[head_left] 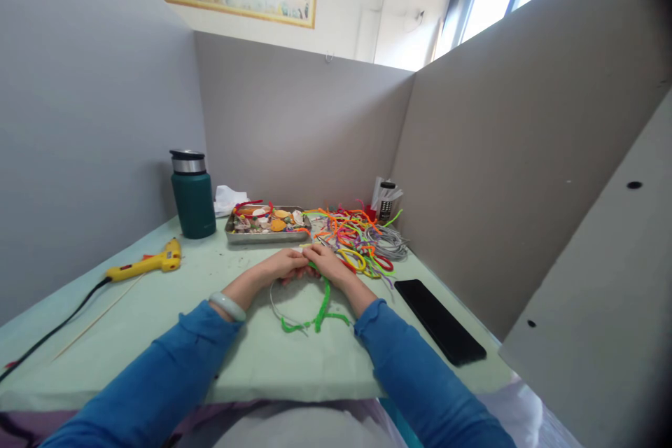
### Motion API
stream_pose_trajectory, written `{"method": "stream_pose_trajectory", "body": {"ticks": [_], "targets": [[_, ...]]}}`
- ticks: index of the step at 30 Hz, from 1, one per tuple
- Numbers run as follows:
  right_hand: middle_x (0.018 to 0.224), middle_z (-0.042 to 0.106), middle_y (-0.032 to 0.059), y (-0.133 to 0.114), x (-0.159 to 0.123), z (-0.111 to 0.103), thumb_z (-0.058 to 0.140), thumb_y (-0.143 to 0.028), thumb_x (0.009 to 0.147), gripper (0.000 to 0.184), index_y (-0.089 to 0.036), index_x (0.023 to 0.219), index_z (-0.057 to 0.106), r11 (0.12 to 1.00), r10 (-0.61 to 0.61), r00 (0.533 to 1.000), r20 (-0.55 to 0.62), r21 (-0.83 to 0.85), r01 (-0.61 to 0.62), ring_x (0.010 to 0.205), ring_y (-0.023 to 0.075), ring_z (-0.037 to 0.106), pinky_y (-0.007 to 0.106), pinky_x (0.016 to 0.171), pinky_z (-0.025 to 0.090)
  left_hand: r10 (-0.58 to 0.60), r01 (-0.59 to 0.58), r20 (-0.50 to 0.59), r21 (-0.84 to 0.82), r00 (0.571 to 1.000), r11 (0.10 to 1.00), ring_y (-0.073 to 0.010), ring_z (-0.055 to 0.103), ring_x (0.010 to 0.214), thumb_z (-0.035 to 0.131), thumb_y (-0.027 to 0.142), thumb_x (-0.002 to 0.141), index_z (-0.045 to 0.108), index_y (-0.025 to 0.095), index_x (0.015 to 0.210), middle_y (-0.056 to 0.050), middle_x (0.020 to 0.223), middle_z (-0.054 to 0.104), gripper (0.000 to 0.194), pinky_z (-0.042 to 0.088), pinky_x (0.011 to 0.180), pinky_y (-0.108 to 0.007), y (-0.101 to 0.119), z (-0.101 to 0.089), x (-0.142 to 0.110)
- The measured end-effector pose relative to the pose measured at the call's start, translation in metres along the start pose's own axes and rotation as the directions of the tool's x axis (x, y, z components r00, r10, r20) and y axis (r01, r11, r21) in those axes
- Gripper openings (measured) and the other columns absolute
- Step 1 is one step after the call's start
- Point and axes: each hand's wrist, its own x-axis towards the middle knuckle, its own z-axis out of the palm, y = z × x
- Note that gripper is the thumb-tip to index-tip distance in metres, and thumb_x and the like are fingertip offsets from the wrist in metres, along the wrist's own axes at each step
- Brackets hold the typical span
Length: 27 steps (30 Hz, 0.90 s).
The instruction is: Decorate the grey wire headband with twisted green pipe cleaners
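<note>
My left hand (286,266) and my right hand (324,262) meet over the middle of the table, fingers bent and pressed together. Between them is a thin wire ring (274,302), partly covered by a fuzzy green pipe cleaner (324,301). The left fingers close on the ring's upper left part. With the right fingers I pinch the green pipe cleaner near the ring's top. Its lower ends spread out toward me at the ring's bottom. The fingertips partly hide the exact grip.
Behind my hands stand a metal tray (267,238) of shells and a heap of colourful pipe cleaners (346,227) beside coiled grey wire (391,245). A green bottle (193,199), yellow glue gun (144,266) and wooden stick (97,318) are left; a black phone (439,322) lies right. Partitions enclose the table.
</note>
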Motion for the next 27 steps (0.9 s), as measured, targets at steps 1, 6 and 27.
{"method": "stream_pose_trajectory", "body": {"ticks": [1, 6, 27], "targets": [[0.052, 0.049, -0.0041, 0.0, 0.0, 0.0, 0.048, -0.042, 0.082, 0.025, -0.017, 0.078, 0.05, 1.0, 0.002, 1.0, -0.011, -0.005, -0.002, 0.044, 0.0093, 0.044, 0.02, 0.04, 0.032, -0.009, 0.009, -0.006, -0.004, 1.0, 1.0, -0.0041, 0.028, 0.033, 0.052, 0.039, 0.073, 0.057, 0.013, 0.068, 0.004, 0.051, 0.047, 0.027, 0.029, 0.033, -0.021, 0.001, 0.0, -0.001], [0.051, 0.048, -0.0044, 0.003, 0.001, 0.0, 0.05, -0.041, 0.082, 0.024, -0.018, 0.077, 0.048, 1.0, -0.011, 0.999, -0.037, -0.023, 0.01, 0.043, 0.0086, 0.043, 0.02, 0.039, 0.031, -0.034, 0.033, -0.019, -0.033, 0.999, 0.999, -0.0036, 0.028, 0.032, 0.052, 0.035, 0.073, 0.056, 0.013, 0.065, 0.003, 0.051, 0.049, 0.024, 0.029, 0.034, -0.021, 0.005, 0.002, -0.004], [0.056, 0.052, -0.0024, 0.004, 0.001, 0.0, 0.049, -0.042, 0.082, 0.026, -0.018, 0.073, 0.049, 1.0, -0.017, 0.999, -0.035, -0.016, 0.017, 0.045, 0.0083, 0.044, 0.02, 0.039, 0.033, -0.065, 0.06, -0.072, -0.066, 0.995, 0.996, -0.0035, 0.025, 0.031, 0.054, 0.042, 0.073, 0.057, 0.014, 0.07, 0.005, 0.049, 0.043, 0.028, 0.021, 0.031, -0.02, -0.006, -0.002, 0.004]]}}
